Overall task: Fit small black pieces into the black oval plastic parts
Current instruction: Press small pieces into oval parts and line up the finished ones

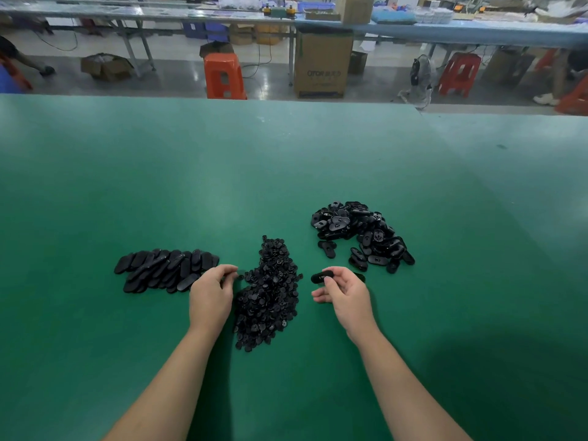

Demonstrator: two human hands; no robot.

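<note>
1. Two bare forearms are seen reaching up from the bottom edge over a wide green matte-topped worktable (286,160), with the left hand (211,297) and the right hand (345,296) set well apart.

2. A black oval plastic part (321,277) is pinched at the fingertips of the right hand, thumb curled against it, and is held just above the tabletop, between the two nearer piles.

3. The fingers of the left hand are curled downward, their tips brought together at the left edge of a long heap of small black round pieces (270,294); a small dark piece appears to be nipped there, though it cannot be told for certain.

4. The heap of small pieces is spread between the two hands, running away from the camera.

5. A neat stack of flat black oval parts (162,270), laid overlapping, is placed just left of the left hand's knuckles.

6. A loose pile of black oval shells (359,233), many turned hollow side up, is heaped beyond the right hand, with a few strays lying near its fingers.

7. Past the table's far edge, an orange plastic stool (223,76), a tall brown cardboard carton (321,65) and a red plastic stool (458,74) are seen on the grey floor beneath a long bench.
</note>
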